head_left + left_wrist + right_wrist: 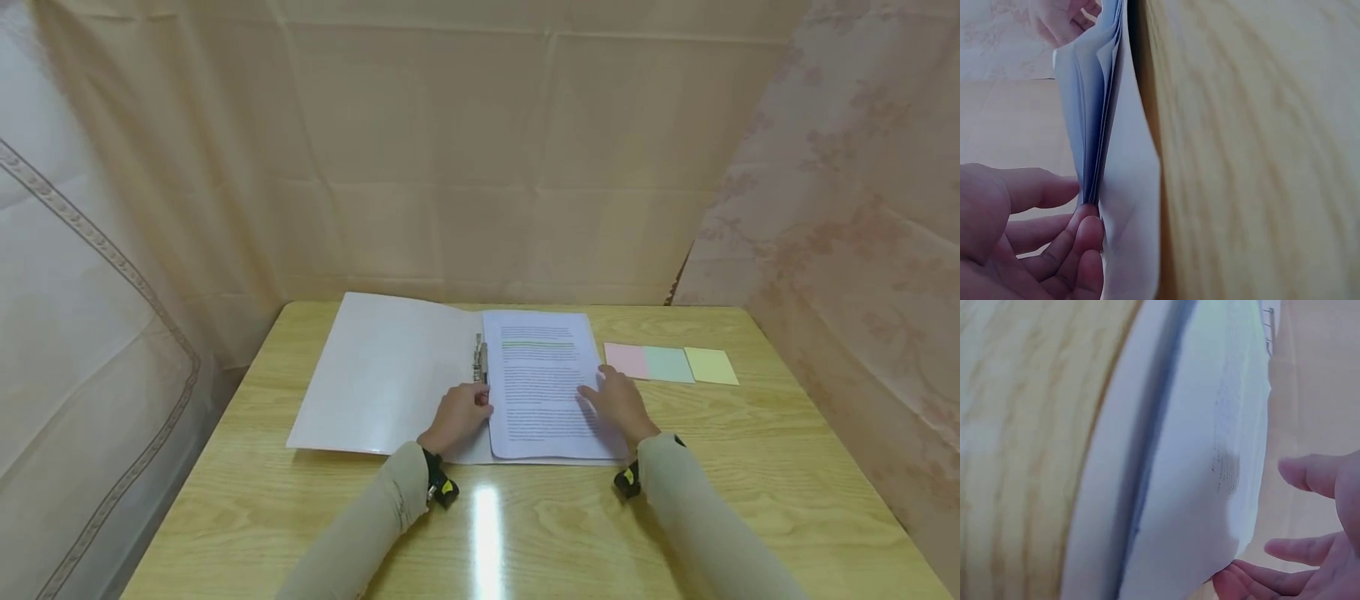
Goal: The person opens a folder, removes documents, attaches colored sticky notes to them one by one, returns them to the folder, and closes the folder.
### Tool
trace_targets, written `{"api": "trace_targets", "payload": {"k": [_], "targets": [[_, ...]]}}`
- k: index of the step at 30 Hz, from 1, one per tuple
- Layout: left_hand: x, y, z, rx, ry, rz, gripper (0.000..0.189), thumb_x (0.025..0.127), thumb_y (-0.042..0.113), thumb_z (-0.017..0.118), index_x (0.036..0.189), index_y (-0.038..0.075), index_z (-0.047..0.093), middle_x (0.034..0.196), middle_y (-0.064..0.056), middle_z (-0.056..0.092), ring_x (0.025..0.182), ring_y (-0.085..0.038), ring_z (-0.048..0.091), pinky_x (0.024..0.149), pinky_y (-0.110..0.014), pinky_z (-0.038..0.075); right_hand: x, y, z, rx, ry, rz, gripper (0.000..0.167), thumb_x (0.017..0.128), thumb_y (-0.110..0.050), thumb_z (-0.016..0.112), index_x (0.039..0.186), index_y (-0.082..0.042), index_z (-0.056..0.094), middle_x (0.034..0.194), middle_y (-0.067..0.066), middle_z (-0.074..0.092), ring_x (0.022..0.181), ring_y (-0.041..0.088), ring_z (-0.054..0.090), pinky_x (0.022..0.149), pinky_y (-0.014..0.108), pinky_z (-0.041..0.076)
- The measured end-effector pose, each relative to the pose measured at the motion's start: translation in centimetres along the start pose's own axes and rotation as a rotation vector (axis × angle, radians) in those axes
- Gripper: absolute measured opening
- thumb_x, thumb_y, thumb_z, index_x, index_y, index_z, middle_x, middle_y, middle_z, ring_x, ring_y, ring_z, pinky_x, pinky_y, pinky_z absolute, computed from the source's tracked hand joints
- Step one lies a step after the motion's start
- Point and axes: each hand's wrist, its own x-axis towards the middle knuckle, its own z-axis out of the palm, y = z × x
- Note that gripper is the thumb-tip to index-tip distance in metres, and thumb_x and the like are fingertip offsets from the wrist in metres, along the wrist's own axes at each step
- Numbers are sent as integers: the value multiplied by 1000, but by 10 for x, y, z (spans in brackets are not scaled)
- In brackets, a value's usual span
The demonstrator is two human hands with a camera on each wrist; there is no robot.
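Observation:
A stack of printed sheets (540,392) with a green highlighted line lies on the right side of an open white ring binder (382,375). Beside its metal ring mechanism (480,358), my left hand (459,419) pinches the left edge of the stack. Seen in the left wrist view, the thumb and fingers (1041,187) meet at the bunched sheets, which fan apart higher up. My right hand (621,404) is at the right edge of the sheets. In the right wrist view its fingertips touch the paper's edge, while the thumb stands apart from it.
Pink (626,360), green (670,364) and yellow (711,366) paper squares lie in a row to the right of the binder. The wooden table (750,467) ends at a beige curtain (487,167) behind, with hanging cloths on both sides.

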Motion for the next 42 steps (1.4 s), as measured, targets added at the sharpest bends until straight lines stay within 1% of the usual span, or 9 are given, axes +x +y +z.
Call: {"api": "trace_targets", "payload": {"k": [8, 11, 15, 19, 24, 29, 33, 36, 42], "targets": [[-1, 0, 0, 3, 13, -11, 43, 84, 5, 68, 126, -1, 62, 90, -4, 66, 81, -15, 56, 73, -28, 47, 7, 9, -6, 318, 15, 154, 59, 96, -23, 56, 143, 8, 37, 140, 32, 45, 127, 43, 48, 103, 53, 43], [-1, 0, 0, -5, 13, 1, 42, 83, 5, 69, 124, -2, 63, 90, -5, 67, 81, -14, 58, 74, -28, 48, 9, 12, -5, 466, -27, 254, 58, 96, -23, 56, 143, 7, 39, 142, 27, 46, 123, 36, 50, 104, 49, 41], [0, 0, -1, -18, -3, 12, 41, 85, 6, 69, 124, -2, 63, 92, -6, 69, 84, -15, 60, 76, -29, 50, 11, 20, -4, 573, -87, 314, 57, 97, -22, 54, 144, 6, 38, 137, 22, 51, 108, 25, 56, 93, 39, 46], [0, -1, -4, -12, -12, 18, 41, 87, 8, 67, 127, 1, 62, 95, -7, 69, 87, -17, 62, 78, -31, 51, 13, 28, -3, 590, -129, 276, 52, 99, -17, 51, 144, 5, 40, 133, 19, 56, 100, 20, 59, 81, 28, 48], [-3, -3, -12, 3, 1, 28, 37, 89, 12, 63, 125, 4, 64, 98, -7, 70, 89, -18, 62, 79, -33, 50, 13, 30, -8, 598, -150, 240, 48, 99, -14, 51, 142, 5, 43, 133, 19, 56, 105, 22, 56, 84, 29, 46], [-6, -3, -28, -28, 32, -26, 34, 92, 17, 63, 123, 4, 66, 100, -7, 69, 85, -17, 60, 72, -30, 48, 14, 30, -14, 584, -128, 228, 45, 100, -16, 50, 141, 3, 46, 130, 18, 58, 102, 22, 57, 84, 30, 46], [-8, -4, -47, -15, 93, -60, 35, 92, 17, 64, 124, 2, 65, 103, -9, 69, 86, -18, 63, 72, -31, 51, 13, 30, -17, 610, -130, 247, 45, 100, -17, 50, 142, 1, 45, 131, 17, 58, 99, 20, 59, 81, 28, 47], [-9, -6, -63, 19, 156, -81, 33, 92, 16, 64, 122, 2, 66, 106, -11, 70, 91, -23, 65, 78, -36, 53, 13, 32, -17, 616, -131, 250, 46, 100, -17, 50, 142, 0, 45, 131, 17, 58, 99, 21, 59, 81, 28, 47], [-15, -23, -90, 113, 273, -81, 32, 91, 17, 64, 119, 0, 67, 109, -18, 67, 100, -32, 62, 84, -45, 50, 13, 37, -15, 630, -119, 238, 45, 100, -17, 52, 141, 0, 46, 130, 17, 58, 101, 21, 59, 84, 29, 46]]}}
